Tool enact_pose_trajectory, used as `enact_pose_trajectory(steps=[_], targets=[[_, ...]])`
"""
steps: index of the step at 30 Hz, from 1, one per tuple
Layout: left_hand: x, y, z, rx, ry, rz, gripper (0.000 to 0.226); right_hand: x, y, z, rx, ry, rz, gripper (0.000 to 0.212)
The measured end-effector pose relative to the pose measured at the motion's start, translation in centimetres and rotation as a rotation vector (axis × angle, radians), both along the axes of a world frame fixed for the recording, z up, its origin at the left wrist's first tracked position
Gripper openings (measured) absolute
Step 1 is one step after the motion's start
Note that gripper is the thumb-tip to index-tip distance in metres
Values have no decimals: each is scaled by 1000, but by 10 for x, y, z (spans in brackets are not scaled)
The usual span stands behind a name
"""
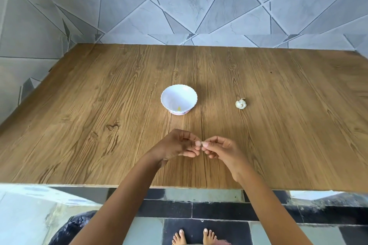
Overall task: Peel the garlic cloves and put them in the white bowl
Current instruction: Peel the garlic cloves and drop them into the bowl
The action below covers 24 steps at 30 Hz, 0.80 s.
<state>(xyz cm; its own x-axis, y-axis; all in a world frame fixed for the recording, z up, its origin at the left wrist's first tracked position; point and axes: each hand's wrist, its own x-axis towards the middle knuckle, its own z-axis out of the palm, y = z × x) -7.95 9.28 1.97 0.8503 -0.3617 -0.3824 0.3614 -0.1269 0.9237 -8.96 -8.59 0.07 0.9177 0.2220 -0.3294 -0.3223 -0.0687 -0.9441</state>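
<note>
Pale clove (199, 143) — long axis unclear

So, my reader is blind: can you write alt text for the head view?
The left hand and right hand pinch a garlic clove between them over a wooden table. Farther back sit a white bowl and, to its right, a garlic bulb.

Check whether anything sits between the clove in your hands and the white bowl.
Nothing visible does. The left hand and right hand pinch the clove short of the white bowl, bare table between; the garlic bulb lies off right.
</note>
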Motion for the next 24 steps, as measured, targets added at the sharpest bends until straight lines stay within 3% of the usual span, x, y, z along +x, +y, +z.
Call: enact_pose_trajectory(steps=[2, 6, 9, 12, 14, 19, 21, 24], targets=[[-4, -4, -4, -12, 21, 47, 7, -1, -3, -3, -102, -150, 44, 3], [-6, -9, -5, -15, 123, 89, 11, 2, -8, -13, -404, -725, 137, 4], [-5, -9, -3, -13, 168, 95, 10, 7, -11, -17, -517, -931, 191, 18], [-5, -10, -4, 69, 73, 58, 10, 8, -14, -15, -425, -831, 223, 14], [-6, -12, -5, 153, -64, 18, 11, 9, -15, -12, -346, -656, 249, 8], [-7, -15, -13, 405, -468, 1, 10, 6, -10, -2, -148, -186, 193, 17], [-8, -17, -17, 470, -581, 8, 10, 6, -8, -3, -165, -141, 152, 17], [-10, -17, -23, 531, -663, 39, 7, 7, -8, -10, -341, -274, 149, 15]])
